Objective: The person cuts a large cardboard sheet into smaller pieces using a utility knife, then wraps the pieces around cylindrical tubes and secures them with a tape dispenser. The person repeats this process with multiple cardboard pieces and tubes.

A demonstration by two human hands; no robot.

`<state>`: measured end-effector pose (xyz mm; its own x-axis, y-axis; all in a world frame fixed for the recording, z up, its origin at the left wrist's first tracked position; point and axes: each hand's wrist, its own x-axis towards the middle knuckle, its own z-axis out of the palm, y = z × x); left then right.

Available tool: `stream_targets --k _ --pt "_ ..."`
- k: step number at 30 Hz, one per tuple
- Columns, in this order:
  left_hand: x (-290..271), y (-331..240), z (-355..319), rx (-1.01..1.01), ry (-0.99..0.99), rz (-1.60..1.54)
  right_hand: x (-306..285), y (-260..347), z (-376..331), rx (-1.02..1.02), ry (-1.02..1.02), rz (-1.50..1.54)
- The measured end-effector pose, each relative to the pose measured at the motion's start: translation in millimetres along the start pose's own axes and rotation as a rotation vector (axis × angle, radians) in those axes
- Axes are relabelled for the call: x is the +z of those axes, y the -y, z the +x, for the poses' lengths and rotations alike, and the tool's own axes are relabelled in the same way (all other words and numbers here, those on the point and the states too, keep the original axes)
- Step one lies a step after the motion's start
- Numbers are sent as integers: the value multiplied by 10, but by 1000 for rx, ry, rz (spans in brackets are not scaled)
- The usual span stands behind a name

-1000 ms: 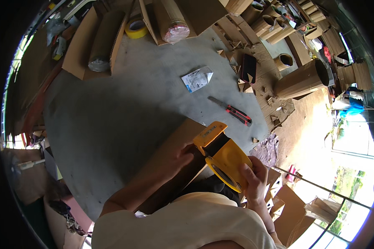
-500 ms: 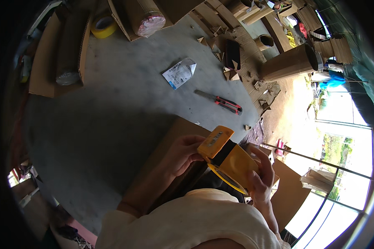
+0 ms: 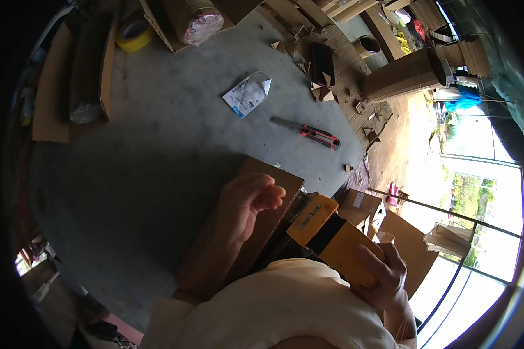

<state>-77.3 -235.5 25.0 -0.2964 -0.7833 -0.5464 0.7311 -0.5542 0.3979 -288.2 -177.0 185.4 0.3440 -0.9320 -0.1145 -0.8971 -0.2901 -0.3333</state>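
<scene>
My right hand (image 3: 387, 273) grips an orange tape dispenser (image 3: 343, 247) with a dark band across its middle, at the lower right. Near it, my left hand (image 3: 247, 200) is raised with its fingers curled together, and nothing shows in them. Beneath that hand lies a long brown cardboard box (image 3: 273, 180) at the table's near edge. A shiny, tape-like strip (image 3: 301, 199) shows between the box's end and the dispenser; how far it sticks to the box I cannot tell.
On the grey table (image 3: 157, 104) lie a red and black utility knife (image 3: 314, 135), a white label (image 3: 247, 94), a yellow tape roll (image 3: 135, 36) and a dark phone-like slab (image 3: 322, 64). An open carton (image 3: 52, 96) stands at left, a cardboard tube (image 3: 404, 75) at right.
My left hand has come away from the tape dispenser and moved slightly up and left. My right hand has carried the dispenser down and right, and its yellow ring is now out of sight.
</scene>
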Motion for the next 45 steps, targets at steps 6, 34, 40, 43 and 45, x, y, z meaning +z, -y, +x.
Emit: stream_targets --k 6,34,40,43,45 --pt "-244 -110 160 -155 91 -374 -18 -8 62 -43 54 -61" --pt "-101 310 -204 428 249 1663 334 -129 259 3 265 -175" --pt "-7 631 -137 519 4 1873 238 -222 329 -120 195 -168" --pt "-105 691 -110 678 51 1903 47 -200 370 -156 253 -62" --pt "4 543 -176 629 59 1826 -24 -184 380 -204 301 -110"
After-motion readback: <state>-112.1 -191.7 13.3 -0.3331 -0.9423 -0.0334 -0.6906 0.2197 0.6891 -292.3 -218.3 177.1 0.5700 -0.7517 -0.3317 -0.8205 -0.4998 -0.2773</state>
